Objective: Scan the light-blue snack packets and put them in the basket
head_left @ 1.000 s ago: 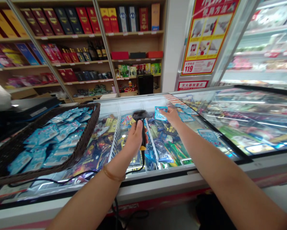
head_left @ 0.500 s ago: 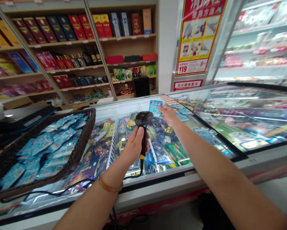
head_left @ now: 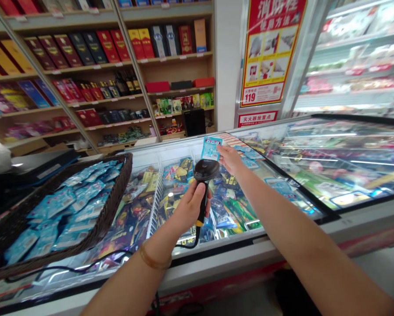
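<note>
Well to the left of the left hand's grip, a brown wicker basket [head_left: 123, 180] sits at a slant on the freezer top, full of loosely heaped blue sachets [head_left: 85, 193]. Its place there probably puts the sachets within the left arm's reach while leaving the space before both hands free. Between basket and grip, packaged goods show inside the chest freezer [head_left: 216, 263], and a white wire divider [head_left: 155, 204] stands just left of the grip, likely to part one lot of packs from another.

The left hand [head_left: 188, 206] is closed round the handle of a handheld barcode scanner [head_left: 206, 170], thumb on the near side and fingers wrapped round the right. Held upright by the handle, its head stands above the fist, which seems meant to leave the reading end unblocked; that end faces away and cannot be seen. A black cord [head_left: 197, 238] hangs below the grip and runs off leftward, slack enough, it seems, not to tug.

Just beyond the scanner head is a single blue sachet [head_left: 210, 148], pinched at its right edge by the right hand [head_left: 230, 159]. An edge grip presumably leaves most of both faces uncovered; whether sachet and scanner touch cannot be told. Right of that pinch, further blue sachets [head_left: 281, 188] lie flat on the freezer glass, apart from the basket's heap, perhaps to keep two groups distinct.
</note>
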The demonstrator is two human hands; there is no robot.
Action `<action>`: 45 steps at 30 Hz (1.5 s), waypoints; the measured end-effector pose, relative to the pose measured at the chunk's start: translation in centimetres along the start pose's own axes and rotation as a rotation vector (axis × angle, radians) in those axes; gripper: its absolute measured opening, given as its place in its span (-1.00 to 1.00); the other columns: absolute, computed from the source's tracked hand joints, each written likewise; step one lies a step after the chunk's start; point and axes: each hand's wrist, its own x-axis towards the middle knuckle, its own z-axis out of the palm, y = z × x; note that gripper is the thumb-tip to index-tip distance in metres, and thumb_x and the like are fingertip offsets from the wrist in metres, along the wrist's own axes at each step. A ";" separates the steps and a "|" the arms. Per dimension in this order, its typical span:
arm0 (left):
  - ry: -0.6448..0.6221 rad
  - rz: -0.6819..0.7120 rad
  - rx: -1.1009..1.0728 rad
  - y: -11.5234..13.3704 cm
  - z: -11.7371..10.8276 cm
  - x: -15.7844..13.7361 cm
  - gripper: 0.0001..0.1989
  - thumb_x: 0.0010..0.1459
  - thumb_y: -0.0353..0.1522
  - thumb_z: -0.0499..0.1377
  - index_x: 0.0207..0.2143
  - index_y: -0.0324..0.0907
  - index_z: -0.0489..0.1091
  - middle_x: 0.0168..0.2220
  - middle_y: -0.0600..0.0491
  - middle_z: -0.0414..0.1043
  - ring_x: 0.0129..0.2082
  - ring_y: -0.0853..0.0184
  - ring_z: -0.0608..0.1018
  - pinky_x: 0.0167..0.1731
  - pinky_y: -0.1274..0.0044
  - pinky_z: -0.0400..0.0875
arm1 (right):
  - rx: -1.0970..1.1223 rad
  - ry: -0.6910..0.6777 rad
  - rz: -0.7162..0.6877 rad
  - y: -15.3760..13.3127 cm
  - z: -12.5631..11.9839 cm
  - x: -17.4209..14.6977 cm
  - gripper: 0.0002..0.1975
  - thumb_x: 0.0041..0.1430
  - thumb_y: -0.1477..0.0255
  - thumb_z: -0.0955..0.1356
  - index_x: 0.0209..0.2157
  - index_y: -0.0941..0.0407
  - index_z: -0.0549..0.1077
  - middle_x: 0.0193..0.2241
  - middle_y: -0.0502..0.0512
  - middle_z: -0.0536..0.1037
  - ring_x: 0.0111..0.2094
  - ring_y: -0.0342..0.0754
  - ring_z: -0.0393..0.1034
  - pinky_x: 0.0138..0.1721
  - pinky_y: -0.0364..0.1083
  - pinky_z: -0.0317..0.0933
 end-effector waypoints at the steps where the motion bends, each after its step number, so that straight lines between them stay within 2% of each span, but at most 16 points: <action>1: -0.001 -0.003 0.000 0.0 0.0 0.0 -0.36 0.10 0.28 0.18 -0.28 -0.10 0.24 -0.54 0.18 0.33 -0.65 0.43 0.39 -0.64 0.56 0.28 | -0.005 0.006 0.001 0.0 0.1 0.0 -0.64 0.14 0.08 0.53 -0.34 0.10 0.55 -0.41 0.11 0.68 -0.18 0.11 0.67 -0.12 0.03 0.53; 5: -0.012 -0.006 -0.006 0.0 -0.1 0.0 -0.35 0.08 0.28 0.19 -0.27 -0.10 0.24 -0.49 0.15 0.37 -0.64 0.43 0.40 -0.66 0.56 0.27 | 0.008 0.003 -0.019 0.3 0.0 0.2 -0.63 0.12 0.07 0.53 -0.37 0.09 0.53 -0.43 0.12 0.67 -0.17 0.12 0.67 -0.13 0.03 0.53; 11: 0.004 0.021 -0.013 -0.6 0.0 0.4 -0.38 0.11 0.26 0.19 -0.29 -0.10 0.23 -0.53 0.18 0.34 -0.68 0.45 0.38 -0.66 0.56 0.27 | -0.086 -0.002 -0.032 1.4 -1.0 1.0 -0.54 0.03 -0.05 0.53 -0.41 0.06 0.46 -0.49 0.07 0.63 -0.26 0.10 0.66 -0.22 0.02 0.52; 14: 0.090 0.065 -0.065 -0.9 -0.2 1.2 -0.37 0.07 0.25 0.23 -0.28 -0.11 0.24 -0.47 0.17 0.38 -0.68 0.48 0.38 -0.68 0.57 0.27 | -0.111 0.030 -0.009 2.1 -0.6 0.7 -0.55 0.02 -0.03 0.52 -0.42 0.04 0.43 -0.52 0.04 0.60 -0.32 0.08 0.64 -0.28 -0.01 0.52; 17: 0.266 0.076 -0.146 0.0 -1.5 2.0 -0.38 0.08 0.23 0.25 -0.26 -0.10 0.24 -0.44 0.18 0.38 -0.69 0.48 0.37 -0.70 0.57 0.26 | -0.100 0.207 0.089 2.8 1.3 0.1 -0.66 0.05 0.11 0.52 -0.43 0.03 0.42 -0.55 0.01 0.58 -0.39 0.05 0.60 -0.35 -0.02 0.51; 19: 0.385 0.063 -0.181 1.6 -3.1 2.0 -0.42 0.14 0.20 0.22 -0.25 -0.10 0.24 -0.46 0.19 0.37 -0.68 0.47 0.38 -0.70 0.58 0.27 | -0.083 0.315 0.189 3.0 3.4 -0.1 -0.75 0.07 0.23 0.51 -0.44 0.02 0.41 -0.56 -0.02 0.56 -0.42 0.01 0.57 -0.40 -0.05 0.50; 21: 0.488 0.067 -0.194 3.6 -5.2 1.4 -0.46 0.19 0.17 0.19 -0.25 -0.11 0.25 -0.49 0.19 0.36 -0.68 0.46 0.38 -0.70 0.58 0.28 | -0.066 0.294 0.279 3.0 6.2 -0.3 -0.78 0.09 0.33 0.51 -0.44 0.02 0.41 -0.57 -0.03 0.56 -0.45 -0.04 0.54 -0.42 -0.08 0.49; 24: 0.628 0.138 -0.198 6.5 -9.1 -0.4 -0.48 0.20 0.15 0.20 -0.26 -0.11 0.27 -0.53 0.19 0.34 -0.70 0.46 0.37 -0.72 0.61 0.25 | -0.059 0.120 0.334 2.7 11.5 -0.3 -0.79 0.08 0.41 0.55 -0.45 0.06 0.44 -0.57 0.00 0.57 -0.49 -0.08 0.51 -0.41 -0.11 0.48; 27: 0.769 0.211 -0.208 8.7 -12.9 -2.9 -0.49 0.19 0.13 0.24 -0.25 -0.11 0.28 -0.52 0.19 0.35 -0.69 0.47 0.39 -0.71 0.63 0.28 | -0.110 -0.096 0.321 2.6 17.9 -0.4 -0.74 0.08 0.39 0.58 -0.47 0.09 0.46 -0.57 0.02 0.56 -0.54 -0.13 0.47 -0.43 -0.15 0.43; 32: 0.981 0.204 -0.189 10.4 -18.1 -6.6 -0.57 0.30 0.06 0.16 -0.26 -0.11 0.28 -0.54 0.18 0.33 -0.71 0.45 0.39 -0.75 0.64 0.27 | -0.186 -0.299 0.352 3.0 28.2 -2.1 -0.63 -0.01 0.33 0.65 -0.53 0.10 0.43 -0.59 -0.03 0.53 -0.58 -0.18 0.42 -0.52 -0.21 0.26; 34: 1.035 0.208 -0.197 10.5 -19.5 -7.5 -0.60 0.33 0.03 0.14 -0.26 -0.11 0.28 -0.53 0.18 0.33 -0.71 0.46 0.38 -0.74 0.64 0.29 | -0.187 -0.389 0.389 3.0 31.1 -3.1 -0.66 -0.01 0.33 0.65 -0.49 0.11 0.46 -0.56 -0.01 0.57 -0.55 -0.17 0.47 -0.50 -0.21 0.26; 36: 1.071 0.212 -0.212 10.3 -20.5 -8.1 -0.62 0.37 0.00 0.11 -0.26 -0.12 0.29 -0.52 0.18 0.33 -0.70 0.47 0.38 -0.72 0.63 0.32 | -0.163 -0.470 0.421 2.9 32.8 -3.9 -0.69 0.03 0.32 0.63 -0.43 0.11 0.48 -0.48 0.01 0.62 -0.50 -0.15 0.51 -0.48 -0.21 0.29; 38: 1.084 0.209 -0.227 10.0 -20.9 -8.4 -0.62 0.38 -0.01 0.10 -0.27 -0.13 0.28 -0.51 0.19 0.33 -0.69 0.47 0.38 -0.71 0.63 0.33 | -0.145 -0.498 0.415 2.7 33.2 -4.3 -0.74 0.06 0.34 0.61 -0.39 0.10 0.50 -0.41 0.01 0.65 -0.47 -0.16 0.52 -0.47 -0.21 0.30; 40: 1.065 0.202 -0.243 9.6 -20.7 -8.2 -0.60 0.35 0.02 0.14 -0.28 -0.13 0.28 -0.51 0.19 0.34 -0.68 0.48 0.39 -0.70 0.64 0.33 | -0.158 -0.466 0.359 2.8 32.4 -4.1 -0.81 0.09 0.39 0.59 -0.35 0.09 0.54 -0.38 -0.01 0.66 -0.46 -0.17 0.51 -0.45 -0.21 0.30; 43: 0.989 0.217 -0.279 8.8 -19.3 -7.2 -0.56 0.29 0.05 0.21 -0.30 -0.14 0.28 -0.51 0.17 0.36 -0.67 0.48 0.40 -0.68 0.64 0.35 | -0.306 -0.360 0.226 3.2 28.9 -3.2 -0.96 0.19 0.45 0.49 -0.28 0.08 0.60 -0.33 0.02 0.68 -0.38 -0.12 0.56 -0.37 -0.16 0.37; 45: 0.927 0.212 -0.308 8.1 -17.6 -6.0 -0.56 0.29 0.05 0.20 -0.29 -0.14 0.29 -0.52 0.17 0.36 -0.68 0.49 0.39 -0.68 0.65 0.33 | -0.500 -0.269 0.124 3.6 25.2 -2.4 -0.88 0.27 0.48 0.41 -0.20 0.08 0.63 -0.25 0.05 0.70 -0.27 -0.06 0.60 -0.25 -0.10 0.44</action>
